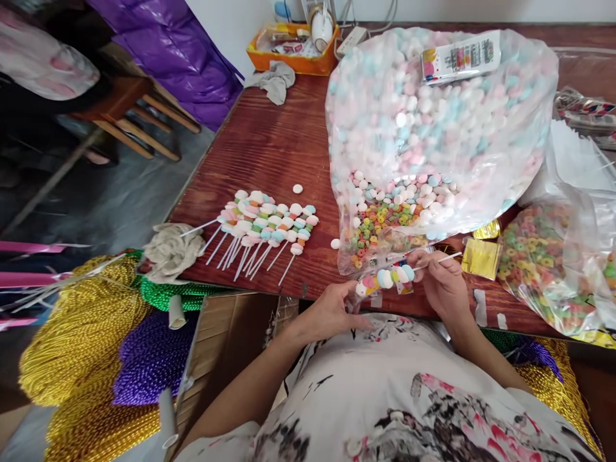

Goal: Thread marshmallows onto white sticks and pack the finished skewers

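Note:
My right hand (443, 282) pinches a thin white stick (445, 258) strung with pastel candy discs and small rings (385, 280). My left hand (334, 311) sits at the table's front edge with its fingertips closed at the far end of that candy skewer. A pile of finished candy skewers (262, 228) lies on the wooden table (274, 147) to the left. Ahead stands a big clear bag of pastel candy discs (433, 122) with coloured rings (380, 221) at its mouth.
A second bag of coloured ring candy (543, 263) lies at right, next to gold foil wrappers (481, 256). An orange tray (293, 48) and a grey cloth (274, 80) sit at the back. Gold, green and purple tinsel bundles (91, 346) lie at lower left. A wooden chair (129, 109) stands at left.

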Demonstrator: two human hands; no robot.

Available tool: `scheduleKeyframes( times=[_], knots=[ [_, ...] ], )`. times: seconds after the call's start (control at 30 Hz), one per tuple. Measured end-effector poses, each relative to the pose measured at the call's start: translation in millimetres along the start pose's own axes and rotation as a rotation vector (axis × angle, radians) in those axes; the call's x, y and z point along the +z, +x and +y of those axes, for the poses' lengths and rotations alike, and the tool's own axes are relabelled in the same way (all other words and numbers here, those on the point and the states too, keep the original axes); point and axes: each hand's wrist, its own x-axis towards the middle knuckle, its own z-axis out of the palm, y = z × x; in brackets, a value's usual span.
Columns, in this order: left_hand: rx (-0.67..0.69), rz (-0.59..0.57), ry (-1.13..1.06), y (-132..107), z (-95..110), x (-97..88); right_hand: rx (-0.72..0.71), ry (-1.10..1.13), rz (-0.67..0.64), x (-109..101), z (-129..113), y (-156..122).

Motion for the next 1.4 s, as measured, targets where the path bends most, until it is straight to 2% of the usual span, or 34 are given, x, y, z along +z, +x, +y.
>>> scheduleKeyframes(
  times=[0.1, 0.2, 0.27, 0.33, 0.4, 0.5, 0.6, 0.67, 0.77, 0.87, 0.97, 1.1, 1.23, 1.3, 1.4],
  knots=[
    [0.054, 0.080, -0.126, 10, -6, 6.1, -0.076, -0.131, -0.137, 0, -14, 6],
    [0.152, 0.295, 0.034, 20, -10, 7.9, -0.128, -0.220, -0.242, -2, -27, 14],
    [0.220, 0.423, 0.139, 27, -11, 6.9, -0.157, -0.237, -0.267, -2, -31, 17],
    [0.263, 0.472, 0.127, 32, -10, 6.0, -0.187, -0.250, -0.260, -3, -30, 17],
    [0.254, 0.412, -0.021, 35, -5, 6.6, -0.239, -0.280, -0.212, -3, -24, 13],
    [0.198, 0.178, -0.347, 34, 3, 8.5, -0.358, -0.402, -0.171, -5, -16, 3],
    [0.188, 0.040, -0.481, 29, 7, 6.5, -0.462, -0.515, -0.255, -5, -16, -2],
    [0.203, 0.058, -0.428, 26, 5, 2.3, -0.451, -0.510, -0.329, -4, -20, 1],
    [0.232, 0.225, -0.151, 24, -1, -3.9, -0.329, -0.448, -0.357, -2, -27, 9],
    [0.316, 0.358, 0.171, 25, -4, -4.9, -0.254, -0.401, -0.322, 3, -27, 14],
    [0.399, 0.416, 0.328, 29, -4, -1.1, -0.210, -0.362, -0.248, 13, -20, 11],
    [0.404, 0.597, 0.485, 35, -7, 2.5, -0.162, -0.227, -0.011, 27, -9, 3],
    [0.381, 0.812, 0.630, 38, -12, 2.1, -0.005, -0.019, 0.233, 33, 0, -4],
    [0.392, 0.853, 0.661, 39, -15, 2.2, 0.043, 0.031, 0.278, 33, 4, -5],
    [0.419, 0.865, 0.669, 39, -17, 3.0, 0.026, 0.014, 0.261, 34, 6, -8]
  ],
)
